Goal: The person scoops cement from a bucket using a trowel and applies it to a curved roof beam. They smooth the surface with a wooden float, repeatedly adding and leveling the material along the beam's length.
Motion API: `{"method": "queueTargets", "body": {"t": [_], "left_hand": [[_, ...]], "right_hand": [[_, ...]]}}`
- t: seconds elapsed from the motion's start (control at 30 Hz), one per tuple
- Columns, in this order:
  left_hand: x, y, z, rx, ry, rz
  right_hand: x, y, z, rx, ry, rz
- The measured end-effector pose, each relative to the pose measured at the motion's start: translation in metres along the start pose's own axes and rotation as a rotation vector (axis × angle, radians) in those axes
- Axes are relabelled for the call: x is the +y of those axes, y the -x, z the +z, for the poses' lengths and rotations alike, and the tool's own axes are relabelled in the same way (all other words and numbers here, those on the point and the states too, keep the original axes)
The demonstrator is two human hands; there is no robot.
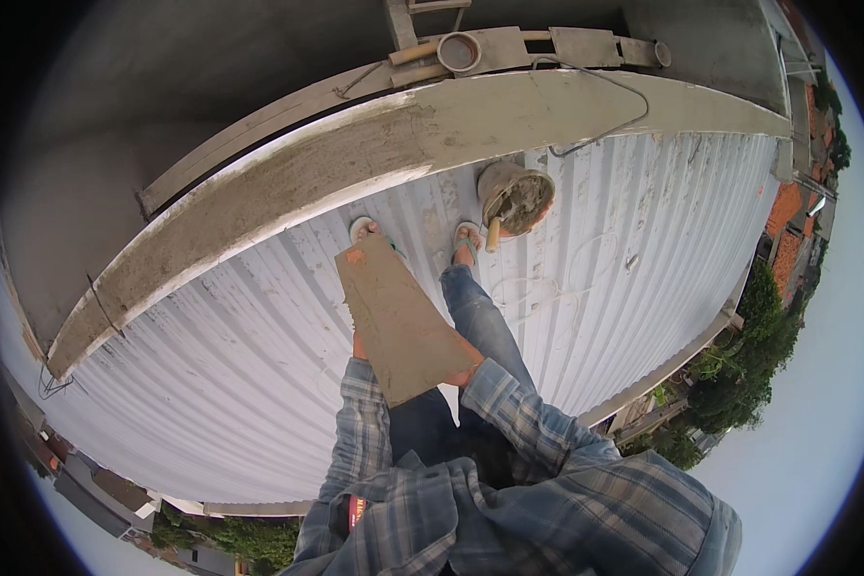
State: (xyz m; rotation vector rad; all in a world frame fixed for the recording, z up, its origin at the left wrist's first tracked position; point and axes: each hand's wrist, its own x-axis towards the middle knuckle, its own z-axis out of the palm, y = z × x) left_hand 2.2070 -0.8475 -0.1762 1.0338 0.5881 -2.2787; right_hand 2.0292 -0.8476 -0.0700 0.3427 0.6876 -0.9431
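Note:
A long flat board (pixel 398 312), coated with grey-brown mortar, is held up in front of my legs. My left hand (pixel 359 347) grips its left edge, with the fingers mostly hidden behind it. At its lower right edge my right hand (pixel 469 362) holds on too, its fingers partly covered by the board. An orange-red patch marks the board's far left corner. Beyond my right foot stands a bucket (pixel 490 192) of wet mortar, tilted in view. A tool with a wooden handle (pixel 492 235) rests against the bucket's near side.
I stand in sandals on a white corrugated metal roof (pixel 288 288). A partly plastered ledge (pixel 355 144) curves along the far side. Behind it are planks (pixel 586 45) bearing another bucket (pixel 459 52). A bent metal rod (pixel 634 91) hangs over the ledge. The roof's edge (pixel 662 370) drops toward trees at right.

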Motion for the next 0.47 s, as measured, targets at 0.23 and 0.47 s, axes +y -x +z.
{"method": "queueTargets", "body": {"t": [0.23, 0.47], "left_hand": [[-0.048, -0.063, -0.154, 0.2, -0.965, 0.27], [-0.081, -0.103, -0.084, 0.23, -1.447, 0.175]], "right_hand": [[-0.067, -0.002, -0.185, 0.547, 0.57, 0.266], [-0.184, -0.1, -0.418, 1.343, 1.358, 0.147]]}}
